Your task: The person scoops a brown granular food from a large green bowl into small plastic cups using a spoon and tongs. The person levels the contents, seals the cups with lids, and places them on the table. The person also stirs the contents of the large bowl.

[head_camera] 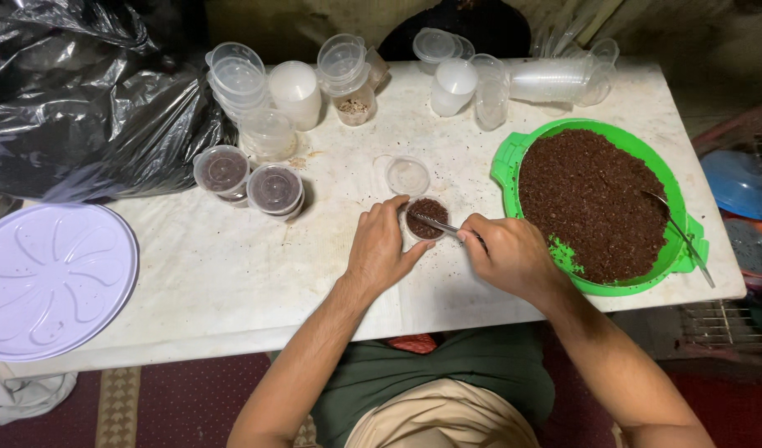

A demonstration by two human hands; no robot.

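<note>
At mid-frame the left hand (381, 249) curls around a small cup (427, 219), thumb and fingers wrapped on its side, likely to steady it on the table (231, 274). The cup is full of brown granules. The right hand (512, 255) pinches a spoon (437, 223) with fingers closed on the handle, its tip lying on the granules, seemingly to press or level them. A loose lid (408, 176) lies just above the cup, within reach.

At right, one green bowl (507, 162) holds the bulk of the brown granules, with a second spoon (679, 232) resting in it. Two lidded, filled cups (248, 181) stand together at left of centre. Stacks of empty cups and lids (298, 87) crowd the upper edge, too many to count. One black bag (82, 99) fills the upper left; one pale round tray (49, 278) sits lower left
</note>
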